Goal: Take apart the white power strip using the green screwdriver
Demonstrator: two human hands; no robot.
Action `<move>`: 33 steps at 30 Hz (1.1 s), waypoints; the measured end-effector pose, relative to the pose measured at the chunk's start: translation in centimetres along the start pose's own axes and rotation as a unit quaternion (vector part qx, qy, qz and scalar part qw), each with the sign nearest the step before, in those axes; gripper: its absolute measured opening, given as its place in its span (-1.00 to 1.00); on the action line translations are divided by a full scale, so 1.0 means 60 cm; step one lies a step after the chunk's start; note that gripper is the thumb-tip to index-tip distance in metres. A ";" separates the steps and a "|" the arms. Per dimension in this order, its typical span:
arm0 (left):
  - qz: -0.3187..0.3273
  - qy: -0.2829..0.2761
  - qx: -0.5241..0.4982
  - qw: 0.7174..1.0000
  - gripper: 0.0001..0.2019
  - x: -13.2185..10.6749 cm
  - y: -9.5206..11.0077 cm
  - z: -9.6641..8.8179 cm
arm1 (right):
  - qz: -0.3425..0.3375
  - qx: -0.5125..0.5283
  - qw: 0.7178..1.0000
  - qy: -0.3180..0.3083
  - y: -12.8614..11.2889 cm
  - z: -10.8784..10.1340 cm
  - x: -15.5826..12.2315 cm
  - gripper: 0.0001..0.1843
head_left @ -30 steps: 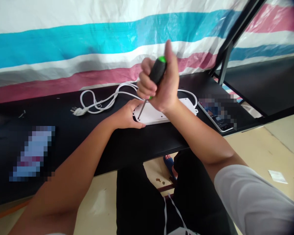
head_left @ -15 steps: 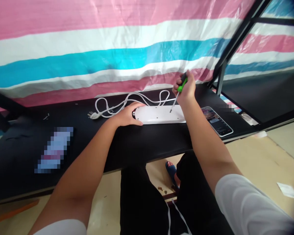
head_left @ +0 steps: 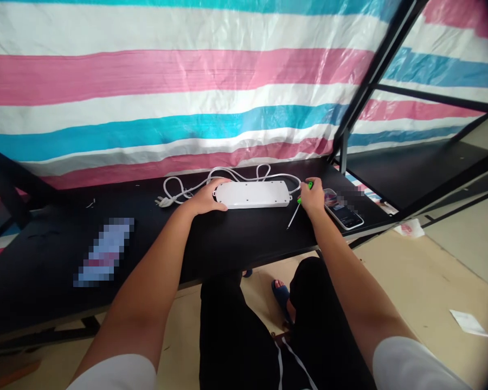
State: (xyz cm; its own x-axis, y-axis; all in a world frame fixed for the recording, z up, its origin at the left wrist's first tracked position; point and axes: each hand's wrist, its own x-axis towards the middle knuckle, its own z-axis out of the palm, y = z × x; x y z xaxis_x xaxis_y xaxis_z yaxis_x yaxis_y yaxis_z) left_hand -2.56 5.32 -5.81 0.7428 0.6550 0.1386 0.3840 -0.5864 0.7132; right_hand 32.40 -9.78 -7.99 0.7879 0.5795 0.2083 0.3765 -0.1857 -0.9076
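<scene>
A white power strip (head_left: 254, 194) lies on the black table (head_left: 244, 238), its back with small screw holes facing up. My left hand (head_left: 206, 199) grips its left end, thumb on the near side and fingers on the far side. Just past the strip's right end, my right hand (head_left: 312, 195) is closed around a screwdriver (head_left: 293, 215) with a green and black handle. The screwdriver's shaft slants down and left, its tip low over the table in front of the strip. Behind the strip loops its white cord (head_left: 236, 172), ending in a plug (head_left: 162, 202) at the left.
A phone (head_left: 344, 210) lies right of my right hand, near the table's edge. Toward the left is a blurred-out flat object (head_left: 104, 253). A striped plastic sheet (head_left: 166, 76) hangs behind the table, and a black metal frame (head_left: 374, 81) rises at the right.
My right hand has come down with the screwdriver, from above the strip to beside its right end. The shaft has left the strip's back. My left hand still holds the left end.
</scene>
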 end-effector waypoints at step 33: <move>0.128 0.156 0.102 0.974 -0.02 0.008 0.011 0.057 | -0.162 -0.056 0.979 -0.113 0.039 0.014 -0.015 -0.50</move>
State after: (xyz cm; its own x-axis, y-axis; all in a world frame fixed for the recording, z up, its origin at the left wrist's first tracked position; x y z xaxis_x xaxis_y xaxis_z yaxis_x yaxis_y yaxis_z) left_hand -0.10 3.60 -7.64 0.6379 0.5687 0.5194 0.3317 -0.8115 0.4812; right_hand 32.17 -10.05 -10.58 0.4949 0.7805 0.3820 0.6508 -0.0417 -0.7581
